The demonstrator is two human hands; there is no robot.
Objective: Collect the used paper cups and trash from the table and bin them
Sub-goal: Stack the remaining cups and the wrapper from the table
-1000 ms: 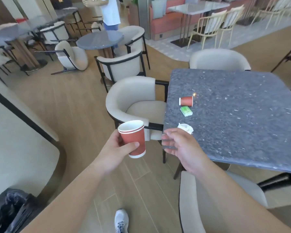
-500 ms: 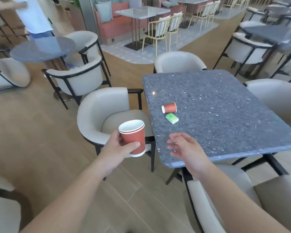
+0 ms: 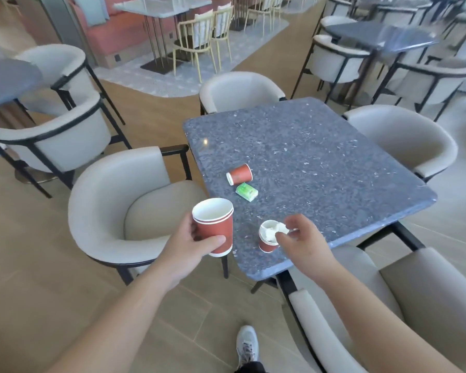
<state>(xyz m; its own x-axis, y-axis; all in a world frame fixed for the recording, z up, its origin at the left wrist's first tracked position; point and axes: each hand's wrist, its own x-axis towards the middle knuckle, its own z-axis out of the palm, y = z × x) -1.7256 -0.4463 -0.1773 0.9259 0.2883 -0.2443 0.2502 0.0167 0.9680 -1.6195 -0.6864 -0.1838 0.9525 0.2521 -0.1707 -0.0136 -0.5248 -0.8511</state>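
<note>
The right hand (image 3: 304,238) pinches a crumpled white tissue (image 3: 276,229) at the mouth of a small red cup (image 3: 267,239) standing near the table's (image 3: 320,162) near corner; whether the wad is going in or coming out cannot be told. The left hand (image 3: 197,242) grips an upright, larger red cup (image 3: 214,227), held off the table edge above a cream chair (image 3: 113,208). Farther out lie a tipped red cup (image 3: 240,174) and, just beside it, a green packet (image 3: 247,192).

Risks — the small cup stands unsteadied close to the corner, so a sideways tug on the tissue could topple it (any dregs would spill onto the table or floor); the held cup, if tilted, could drip on the chair.

Against the frame half a second earlier, the right hand was spread above the table edge with nothing in it, and the small cup was hidden behind it — now both cup and tissue show, and the view has swung so that more of the table and its far chairs appear.
</note>
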